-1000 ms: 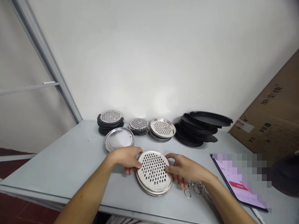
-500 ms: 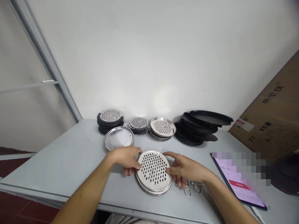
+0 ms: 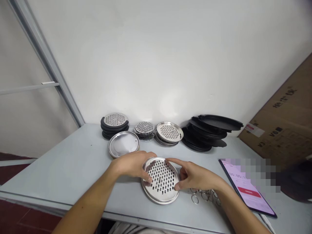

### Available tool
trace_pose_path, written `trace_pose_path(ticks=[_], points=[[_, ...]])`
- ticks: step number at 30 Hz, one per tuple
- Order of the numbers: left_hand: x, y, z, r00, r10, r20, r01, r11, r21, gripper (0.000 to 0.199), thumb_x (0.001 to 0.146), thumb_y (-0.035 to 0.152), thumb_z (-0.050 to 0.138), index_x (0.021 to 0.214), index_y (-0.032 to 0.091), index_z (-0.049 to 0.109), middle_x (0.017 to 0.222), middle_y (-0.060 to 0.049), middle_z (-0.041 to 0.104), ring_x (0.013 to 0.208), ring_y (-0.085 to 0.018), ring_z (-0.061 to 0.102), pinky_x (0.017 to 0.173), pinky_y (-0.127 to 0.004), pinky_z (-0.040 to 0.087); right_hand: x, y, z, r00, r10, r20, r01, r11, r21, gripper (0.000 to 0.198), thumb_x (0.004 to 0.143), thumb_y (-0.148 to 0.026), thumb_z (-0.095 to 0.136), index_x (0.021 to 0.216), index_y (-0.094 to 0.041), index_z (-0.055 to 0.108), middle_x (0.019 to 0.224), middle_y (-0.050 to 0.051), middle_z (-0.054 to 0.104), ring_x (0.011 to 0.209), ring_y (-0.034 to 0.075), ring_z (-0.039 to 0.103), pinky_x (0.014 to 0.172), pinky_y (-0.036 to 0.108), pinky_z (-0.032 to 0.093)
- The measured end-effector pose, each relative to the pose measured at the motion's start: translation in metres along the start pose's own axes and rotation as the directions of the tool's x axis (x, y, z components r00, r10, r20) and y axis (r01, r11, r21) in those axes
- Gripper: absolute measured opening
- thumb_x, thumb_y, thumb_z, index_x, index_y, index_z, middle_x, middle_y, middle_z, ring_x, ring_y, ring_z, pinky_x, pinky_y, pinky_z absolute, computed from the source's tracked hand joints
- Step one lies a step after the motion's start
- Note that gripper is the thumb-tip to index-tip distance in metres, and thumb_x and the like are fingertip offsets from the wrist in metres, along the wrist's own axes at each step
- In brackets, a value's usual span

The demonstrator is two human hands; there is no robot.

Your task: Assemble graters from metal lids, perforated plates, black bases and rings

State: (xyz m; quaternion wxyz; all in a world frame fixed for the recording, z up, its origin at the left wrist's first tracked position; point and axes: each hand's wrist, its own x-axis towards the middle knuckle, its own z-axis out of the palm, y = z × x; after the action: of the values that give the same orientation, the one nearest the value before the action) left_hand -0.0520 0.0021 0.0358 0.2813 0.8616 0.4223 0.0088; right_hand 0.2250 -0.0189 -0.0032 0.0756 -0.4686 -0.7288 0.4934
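A round perforated metal plate (image 3: 162, 180), set in a shallow rimmed metal dish, lies near the front edge of the table. My left hand (image 3: 136, 165) grips it from the left, thumb on the top face and fingers curled over the far rim. On the other side, my right hand (image 3: 192, 177) holds the rim, its index finger along the far edge and its thumb on the near right. Beside my right wrist lie several loose metal rings (image 3: 195, 199), partly hidden by the forearm. A plain shiny metal dish (image 3: 123, 144) tops a stack just beyond my left hand.
Along the wall stand black holders topped by a perforated plate (image 3: 115, 119), small perforated discs (image 3: 144, 127), rimmed perforated plates (image 3: 169, 132) and black trays (image 3: 216, 123). To the right are a tablet (image 3: 246, 185) with a timer and a cardboard box (image 3: 280, 113).
My left thumb has slid farther onto the plate and its fingers have moved over the far rim. The right thumb has shifted nearer to me. The plate has barely moved.
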Motion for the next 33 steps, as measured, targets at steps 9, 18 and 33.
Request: trace_pose_path(ticks=[9, 18, 33], points=[[0.008, 0.012, 0.012, 0.991, 0.093, 0.101, -0.093, 0.996, -0.005, 0.080, 0.058, 0.043, 0.080, 0.132, 0.032, 0.051, 0.112, -0.004, 0.065, 0.104, -0.029, 0.058, 0.084, -0.034, 0.045, 0.003, -0.005, 0.006, 0.996, -0.094, -0.009, 0.093, 0.992, -0.089, 0.089, 0.065, -0.034, 0.081, 0.142, -0.024, 0.040, 0.067, -0.005, 0.052, 0.062, 0.011, 0.049, 0.054, 0.020, 0.037], [0.011, 0.011, 0.015, 0.987, 0.058, 0.148, -0.060, 0.998, 0.006, 0.087, 0.057, 0.041, 0.080, 0.137, 0.034, 0.045, 0.119, -0.005, 0.062, 0.110, -0.032, 0.055, 0.088, -0.039, 0.044, 0.005, -0.004, 0.006, 0.997, -0.081, 0.011, 0.082, 0.995, -0.052, 0.089, 0.064, -0.033, 0.081, 0.143, -0.023, 0.041, 0.065, -0.006, 0.047, 0.060, 0.010, 0.044, 0.051, 0.019, 0.034], [0.016, 0.012, 0.021, 0.989, 0.081, 0.128, -0.086, 0.996, 0.035, 0.090, 0.057, 0.052, 0.078, 0.139, 0.037, 0.042, 0.120, -0.006, 0.061, 0.110, -0.034, 0.056, 0.088, -0.039, 0.044, 0.006, -0.004, 0.006, 0.996, -0.089, 0.001, 0.089, 0.995, -0.040, 0.077, 0.067, -0.029, 0.078, 0.137, -0.023, 0.047, 0.064, -0.007, 0.045, 0.058, 0.009, 0.041, 0.050, 0.019, 0.031]])
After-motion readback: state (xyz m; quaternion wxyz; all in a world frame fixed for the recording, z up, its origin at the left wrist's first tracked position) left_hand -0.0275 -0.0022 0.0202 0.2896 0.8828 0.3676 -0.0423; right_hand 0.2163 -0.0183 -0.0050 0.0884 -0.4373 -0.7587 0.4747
